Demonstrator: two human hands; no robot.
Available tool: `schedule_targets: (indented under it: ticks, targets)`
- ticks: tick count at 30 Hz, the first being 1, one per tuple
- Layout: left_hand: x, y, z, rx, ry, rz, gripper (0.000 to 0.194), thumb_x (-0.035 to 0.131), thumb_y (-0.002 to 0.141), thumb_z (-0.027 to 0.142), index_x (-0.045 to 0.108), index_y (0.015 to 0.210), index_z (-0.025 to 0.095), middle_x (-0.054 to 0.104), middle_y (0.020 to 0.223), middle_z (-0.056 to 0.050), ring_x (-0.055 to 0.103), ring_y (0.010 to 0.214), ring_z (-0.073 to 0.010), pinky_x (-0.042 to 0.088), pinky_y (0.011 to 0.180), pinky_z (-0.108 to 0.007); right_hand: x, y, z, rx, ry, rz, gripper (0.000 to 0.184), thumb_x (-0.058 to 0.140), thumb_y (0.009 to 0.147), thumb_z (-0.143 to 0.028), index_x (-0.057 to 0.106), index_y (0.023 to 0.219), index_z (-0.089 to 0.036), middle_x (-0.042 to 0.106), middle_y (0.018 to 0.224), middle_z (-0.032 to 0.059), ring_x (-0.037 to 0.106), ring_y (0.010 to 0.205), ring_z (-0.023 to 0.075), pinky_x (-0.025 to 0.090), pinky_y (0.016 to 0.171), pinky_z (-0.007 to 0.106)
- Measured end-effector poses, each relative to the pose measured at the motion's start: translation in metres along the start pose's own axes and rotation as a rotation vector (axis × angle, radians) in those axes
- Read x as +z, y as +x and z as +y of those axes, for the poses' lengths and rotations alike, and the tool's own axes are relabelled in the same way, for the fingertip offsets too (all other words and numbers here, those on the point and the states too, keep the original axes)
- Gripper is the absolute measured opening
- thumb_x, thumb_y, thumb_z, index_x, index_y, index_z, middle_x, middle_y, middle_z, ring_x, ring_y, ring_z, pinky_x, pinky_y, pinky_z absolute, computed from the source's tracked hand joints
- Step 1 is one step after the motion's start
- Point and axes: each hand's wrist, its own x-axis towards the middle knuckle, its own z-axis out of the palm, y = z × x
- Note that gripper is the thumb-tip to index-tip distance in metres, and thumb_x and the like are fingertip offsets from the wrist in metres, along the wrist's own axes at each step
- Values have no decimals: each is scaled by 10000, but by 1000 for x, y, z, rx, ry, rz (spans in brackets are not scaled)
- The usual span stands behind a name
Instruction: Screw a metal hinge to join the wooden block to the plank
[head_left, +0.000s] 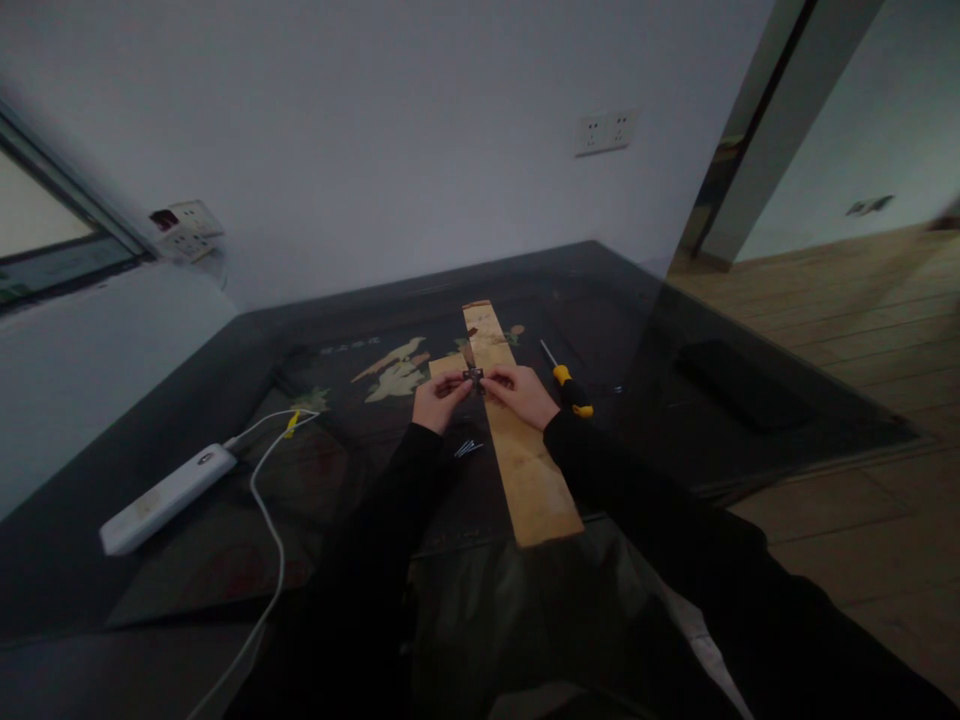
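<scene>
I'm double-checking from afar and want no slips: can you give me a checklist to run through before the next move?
1. Small dark piece held between left hand and right hand: ok.
2. Piece flat against the wood: cannot tell, fingers cover it.
3. Long board lying on the table: ok.
4. Screwdriver close by the right hand: ok.
5. Loose metal fasteners gathered near the long board: ok.
6. White cable apart from the boards: ok.

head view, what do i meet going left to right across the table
white oblong device → yellow tag → left hand → small metal piece → right hand → screwdriver → dark flat object
</scene>
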Motion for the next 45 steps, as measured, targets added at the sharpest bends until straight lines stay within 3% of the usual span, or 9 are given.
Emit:
schedule_targets:
  ticks: [9,16,21,26,32,38,45]
  targets:
    - [-5,3,-7,-29,18,-28,490,839,524,482,727,840,124,738,792,-78,687,731,-214,568,699,-354,0,1,5,40,139,26,213,614,793,-380,582,806,-170,604,636,-8,564,544,110,453,526,229]
    - [-3,1,-11,-75,-140,-107,579,837,555,472,704,1013,144,748,909,-98,699,777,-206,574,708,-334,-2,2,1,115,290,1,282,691,707,-413,572,805,-177,591,644,-7,561,544,119,432,480,230]
    - [1,-2,-8,-85,-148,-108,513,835,545,494,713,889,134,747,928,-104,703,821,-228,587,734,-363,1,2,2,49,227,46,253,697,712,-393,603,774,-167,600,634,-6,537,548,114,431,521,242]
    - [5,-6,-5,-106,-172,-136,508,840,541,486,725,884,129,746,938,-99,698,894,-262,587,799,-422,2,2,6,-10,78,145,208,679,740,-351,620,736,-152,618,674,12,527,604,115,423,592,253]
    - [6,-9,-1,-123,-153,-119,525,873,488,448,707,853,109,748,841,-87,710,772,-227,594,790,-418,4,3,9,-31,80,193,252,723,701,-355,549,738,-177,585,676,-21,510,603,102,406,581,235]
    - [6,-9,3,-95,-174,-142,501,867,519,422,687,874,119,745,856,-84,709,806,-229,599,775,-388,4,3,7,-14,161,172,235,721,706,-351,580,779,-178,613,697,-10,534,607,110,420,595,247]
    - [1,-6,0,-102,-192,-173,557,840,598,375,631,1047,120,738,853,-82,706,757,-198,600,733,-353,1,2,5,32,159,72,251,630,790,-372,683,886,-146,671,757,40,564,636,123,427,562,243]
